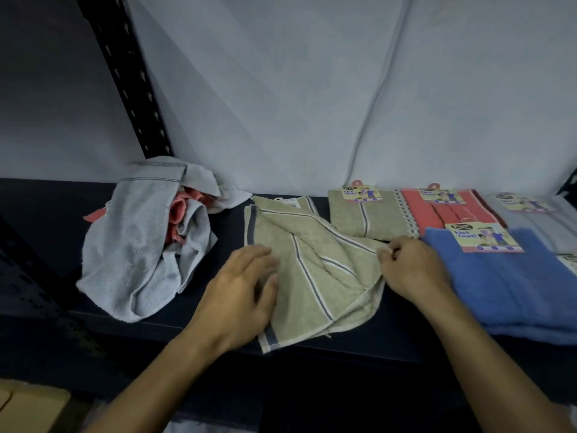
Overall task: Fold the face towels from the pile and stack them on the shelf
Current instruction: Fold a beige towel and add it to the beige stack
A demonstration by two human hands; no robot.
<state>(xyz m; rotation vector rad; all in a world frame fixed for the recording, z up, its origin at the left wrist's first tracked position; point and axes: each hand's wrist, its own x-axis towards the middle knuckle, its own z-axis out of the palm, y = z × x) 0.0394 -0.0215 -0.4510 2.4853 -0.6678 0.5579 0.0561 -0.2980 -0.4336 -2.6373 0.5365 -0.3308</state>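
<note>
**Beige towel half-folded between two hands on the dark shelf**

The left hand [246, 285] lies flat, fingers straight and slightly spread, pressing the left side of a beige striped face towel [315, 276]. The right hand [409, 264] has its fingers curled, pinching the towel's right edge where a folded-over flap ends. The towel lies rumpled in the middle of the shelf [46, 207], one corner reaching the shelf's front edge.

To the left sits one loose pile [140, 248] of unfolded towels, pale grey-blue ones with at least one coral towel tucked inside; their exact number cannot be told.

To the right lie four folded, labelled towels: a folded beige towel [365, 214] just behind the right hand, a coral towel [443, 210] beside it, a pale grey towel [537, 217] at the far right, and a blue towel [515, 285] in front, touching the right wrist. A fifth label shows at the right border.

Bare shelf shows between the pile and the beige towel. A pale cloth backdrop [312, 89] closes the rear, and a slotted black upright [125, 73] rises behind the pile.
</note>
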